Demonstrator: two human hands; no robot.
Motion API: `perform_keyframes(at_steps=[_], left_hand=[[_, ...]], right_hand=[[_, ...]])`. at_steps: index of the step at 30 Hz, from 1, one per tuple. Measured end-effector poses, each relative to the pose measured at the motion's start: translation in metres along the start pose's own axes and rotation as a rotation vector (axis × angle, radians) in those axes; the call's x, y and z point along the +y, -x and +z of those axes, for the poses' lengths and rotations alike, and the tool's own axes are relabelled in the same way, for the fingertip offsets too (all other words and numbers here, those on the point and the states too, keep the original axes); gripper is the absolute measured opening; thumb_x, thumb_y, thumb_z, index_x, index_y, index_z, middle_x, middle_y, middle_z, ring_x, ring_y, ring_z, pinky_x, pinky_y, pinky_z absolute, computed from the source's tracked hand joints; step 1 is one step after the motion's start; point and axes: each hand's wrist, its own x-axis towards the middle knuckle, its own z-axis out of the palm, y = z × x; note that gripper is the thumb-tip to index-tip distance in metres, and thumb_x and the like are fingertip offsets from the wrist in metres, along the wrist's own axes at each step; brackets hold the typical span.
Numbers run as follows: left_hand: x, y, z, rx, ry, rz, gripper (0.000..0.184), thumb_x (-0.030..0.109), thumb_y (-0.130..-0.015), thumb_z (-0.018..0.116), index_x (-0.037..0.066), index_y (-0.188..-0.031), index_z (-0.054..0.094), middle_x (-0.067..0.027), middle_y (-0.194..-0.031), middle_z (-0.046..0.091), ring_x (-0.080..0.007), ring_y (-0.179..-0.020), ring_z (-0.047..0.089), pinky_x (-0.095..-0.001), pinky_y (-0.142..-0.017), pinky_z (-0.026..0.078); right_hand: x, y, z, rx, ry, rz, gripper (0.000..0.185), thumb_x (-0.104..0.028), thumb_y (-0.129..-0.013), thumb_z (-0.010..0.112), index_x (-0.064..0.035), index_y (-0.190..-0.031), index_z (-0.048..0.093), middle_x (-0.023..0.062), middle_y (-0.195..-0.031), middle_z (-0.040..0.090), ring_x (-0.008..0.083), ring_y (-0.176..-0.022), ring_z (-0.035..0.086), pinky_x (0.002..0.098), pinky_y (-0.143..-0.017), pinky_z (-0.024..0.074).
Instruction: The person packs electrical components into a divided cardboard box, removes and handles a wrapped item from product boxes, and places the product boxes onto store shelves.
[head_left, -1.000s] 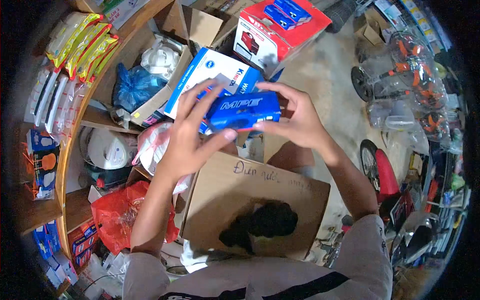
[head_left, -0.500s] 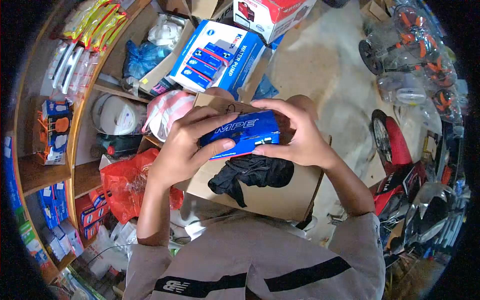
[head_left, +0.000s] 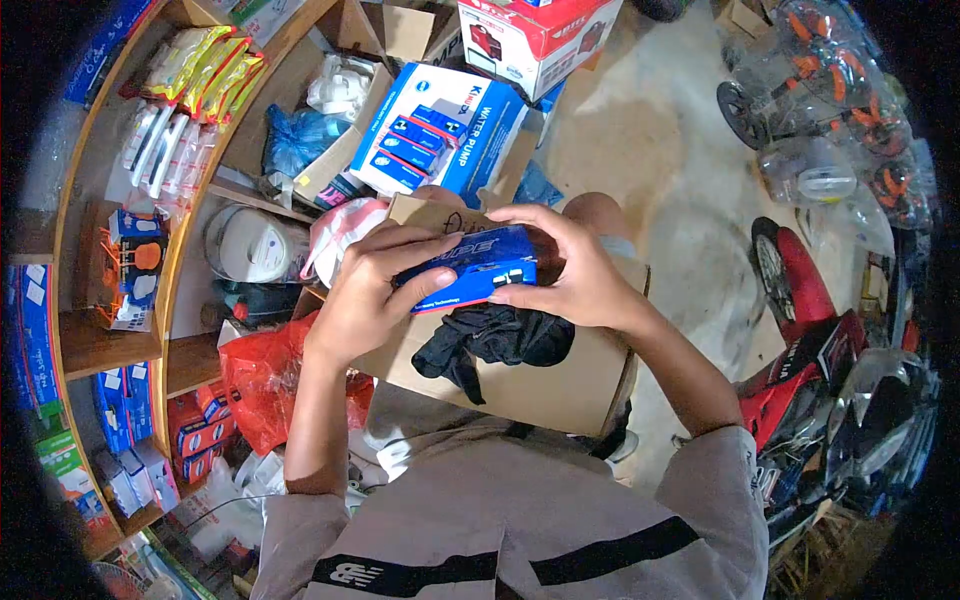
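A small blue cardboard box [head_left: 470,268] with white lettering is held level between both hands. My left hand [head_left: 375,290] is closed on its left end, thumb on the near edge and fingers over the top. Around the right end curls my right hand [head_left: 580,270], its thumb at the near lower corner. The far side of the box is hidden. Just below it, a crumpled black cloth [head_left: 500,345] lies on a flat brown cardboard piece [head_left: 580,390] across my lap.
Wooden shelves [head_left: 185,300] with packaged goods stand at the left, beside a red plastic bag [head_left: 265,385]. Ahead is a water pump box [head_left: 490,140] with several small blue boxes [head_left: 410,150] on top. A red-and-white carton [head_left: 540,45] is behind it. Red machinery [head_left: 800,370] stands at the right.
The box has tipped slightly, showing less of its lettered top, and sits a little further left. Both hands keep their hold. The whole view has shifted slightly.
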Motion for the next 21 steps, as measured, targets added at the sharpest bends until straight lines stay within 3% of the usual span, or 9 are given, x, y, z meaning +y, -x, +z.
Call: perform_keyframes(at_steps=[6,8,9,11,15,17,18,20,21], left_hand=[[-0.003,-0.002,0.000,0.029,-0.025,0.038,0.032,0.014,-0.092,0.070,-0.002,-0.120,0.073,-0.0198,-0.102,0.074,-0.0308,-0.097,0.071,-0.0406,-0.089,0.054],[0.000,-0.005,-0.003,0.054,0.002,-0.052,0.027,0.019,-0.094,0.071,0.000,-0.112,0.076,-0.0197,-0.092,0.073,-0.0323,-0.082,0.069,-0.0403,-0.077,0.053],[0.000,-0.005,-0.004,0.056,0.005,-0.056,0.027,0.019,-0.094,0.071,0.000,-0.112,0.076,-0.0197,-0.092,0.073,-0.0323,-0.082,0.069,-0.0403,-0.077,0.053],[0.000,-0.006,-0.004,0.048,-0.041,-0.138,0.025,0.019,-0.098,0.067,-0.003,-0.107,0.075,-0.0188,-0.083,0.069,-0.0311,-0.075,0.065,-0.0400,-0.071,0.051],[-0.006,-0.006,0.005,0.188,0.015,-0.102,0.024,0.018,-0.100,0.066,-0.004,-0.100,0.073,-0.0178,-0.076,0.066,-0.0293,-0.068,0.063,-0.0398,-0.067,0.049],[-0.015,0.001,0.007,0.218,0.070,-0.169,0.029,0.021,-0.103,0.062,-0.005,-0.095,0.072,-0.0111,-0.069,0.063,-0.0190,-0.062,0.057,-0.0362,-0.062,0.046],[-0.016,0.000,0.008,0.219,0.072,-0.172,0.029,0.021,-0.103,0.062,-0.005,-0.095,0.072,-0.0111,-0.069,0.063,-0.0190,-0.062,0.057,-0.0362,-0.062,0.046],[-0.017,0.000,0.010,0.348,0.357,-0.194,0.034,0.023,-0.107,0.058,-0.005,-0.094,0.072,-0.0035,-0.067,0.061,-0.0095,-0.063,0.050,-0.0320,-0.058,0.042],[-0.018,0.001,0.004,0.305,0.269,-0.198,0.036,0.024,-0.108,0.055,-0.007,-0.098,0.072,0.0008,-0.073,0.061,-0.0058,-0.070,0.047,-0.0281,-0.061,0.041]], right_hand=[[0.001,-0.002,0.001,0.010,0.027,-0.037,0.070,-0.021,-0.074,0.092,-0.0029,-0.132,0.058,0.0157,-0.121,0.070,0.0249,-0.111,0.070,0.0370,-0.096,0.0531],[-0.003,-0.003,0.001,-0.023,0.045,0.023,0.070,-0.022,-0.074,0.092,-0.0026,-0.132,0.058,0.0158,-0.123,0.069,0.0257,-0.113,0.069,0.0377,-0.096,0.0533],[-0.001,-0.003,0.002,-0.026,0.044,0.025,0.070,-0.022,-0.074,0.092,-0.0026,-0.132,0.058,0.0158,-0.123,0.069,0.0257,-0.113,0.069,0.0377,-0.096,0.0533],[0.005,-0.003,0.004,0.018,0.052,-0.056,0.074,-0.023,-0.074,0.092,-0.0029,-0.135,0.054,0.0163,-0.126,0.068,0.0263,-0.115,0.069,0.0386,-0.098,0.0533],[0.013,0.003,0.005,0.032,0.078,-0.003,0.084,-0.025,-0.073,0.093,-0.0015,-0.138,0.045,0.0179,-0.130,0.064,0.0281,-0.117,0.068,0.0395,-0.099,0.0531],[0.020,0.007,0.007,0.096,0.119,-0.022,0.090,-0.024,-0.072,0.095,-0.0006,-0.138,0.038,0.0196,-0.131,0.060,0.0305,-0.120,0.066,0.0405,-0.100,0.0529],[0.023,0.008,0.009,0.093,0.118,-0.020,0.090,-0.024,-0.072,0.095,-0.0006,-0.138,0.038,0.0196,-0.131,0.060,0.0305,-0.120,0.066,0.0405,-0.100,0.0529],[0.027,0.010,0.013,0.129,0.163,-0.163,0.092,-0.023,-0.070,0.096,-0.0001,-0.136,0.036,0.0194,-0.131,0.059,0.0325,-0.120,0.065,0.0417,-0.100,0.0528],[0.027,0.010,0.016,0.145,0.140,-0.192,0.084,-0.019,-0.070,0.096,-0.0019,-0.132,0.041,0.0199,-0.129,0.060,0.0348,-0.118,0.066,0.0429,-0.099,0.0530]])
